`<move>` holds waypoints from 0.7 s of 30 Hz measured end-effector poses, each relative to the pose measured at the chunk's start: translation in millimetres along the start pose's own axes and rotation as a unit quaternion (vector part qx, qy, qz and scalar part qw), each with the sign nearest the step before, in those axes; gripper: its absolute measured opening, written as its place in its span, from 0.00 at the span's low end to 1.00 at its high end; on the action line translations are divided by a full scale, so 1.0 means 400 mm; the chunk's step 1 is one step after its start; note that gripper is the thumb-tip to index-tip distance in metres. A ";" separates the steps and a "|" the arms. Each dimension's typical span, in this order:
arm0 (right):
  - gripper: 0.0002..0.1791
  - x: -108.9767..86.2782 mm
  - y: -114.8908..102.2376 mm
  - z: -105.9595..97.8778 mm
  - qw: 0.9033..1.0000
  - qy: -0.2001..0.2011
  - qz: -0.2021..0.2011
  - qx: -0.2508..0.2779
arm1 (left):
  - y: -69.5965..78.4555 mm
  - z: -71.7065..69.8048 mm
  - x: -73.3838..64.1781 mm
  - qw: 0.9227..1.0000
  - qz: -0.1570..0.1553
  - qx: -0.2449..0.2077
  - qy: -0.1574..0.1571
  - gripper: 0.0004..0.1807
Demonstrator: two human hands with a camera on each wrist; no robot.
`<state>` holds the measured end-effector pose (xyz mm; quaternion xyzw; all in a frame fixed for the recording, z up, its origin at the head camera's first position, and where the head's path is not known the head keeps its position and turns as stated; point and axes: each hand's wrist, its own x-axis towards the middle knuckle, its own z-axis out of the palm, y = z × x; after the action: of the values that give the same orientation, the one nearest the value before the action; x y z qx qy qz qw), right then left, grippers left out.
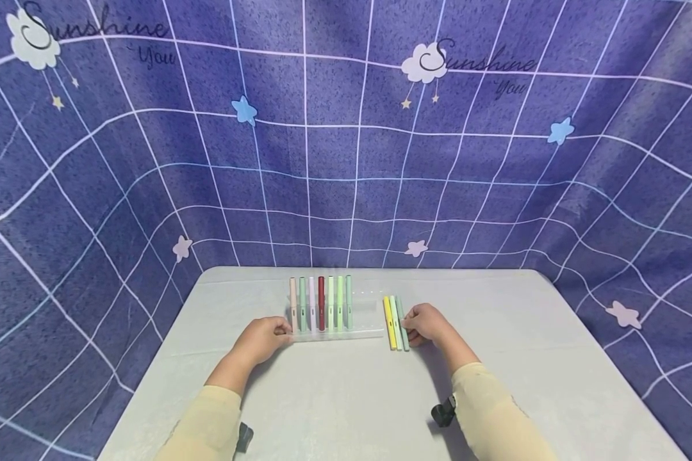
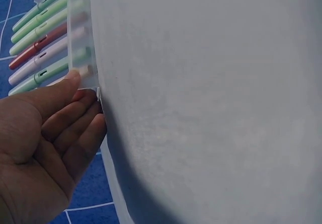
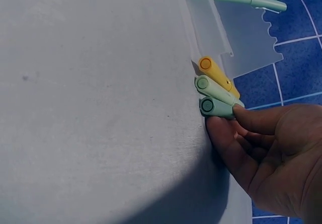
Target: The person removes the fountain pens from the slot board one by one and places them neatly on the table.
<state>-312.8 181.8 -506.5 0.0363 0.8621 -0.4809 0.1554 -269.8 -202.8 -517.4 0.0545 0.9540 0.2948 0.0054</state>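
- Left hand pinches the clear rack at its left end; seven pens lean there;
- right hand pinches a grey-green pen beside yellow and pale-green pens

The left sleeve and right sleeve are matching pale cream-yellow cloth, ending well short of the bare left hand and bare right hand, with a small dark device at the left sleeve's inner edge and a blocky black device beside the right one.
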 end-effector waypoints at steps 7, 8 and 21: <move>0.06 0.006 0.007 -0.001 1.000 0.002 0.005 0.001 | 0.002 -0.002 0.000 1.000 0.000 0.003 -0.003 0.05; 0.06 0.006 0.008 -0.001 1.000 0.003 0.004 0.002 | 0.001 -0.002 0.000 1.000 -0.001 0.003 -0.003 0.05; 0.06 -0.001 0.006 0.002 1.000 0.001 -0.004 0.028 | 0.001 -0.001 0.000 1.000 0.002 0.011 0.000 0.06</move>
<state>-311.7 182.5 -508.6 0.0373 0.8486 -0.5054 0.1518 -270.0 -202.9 -516.7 0.0560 0.9570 0.2848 0.0040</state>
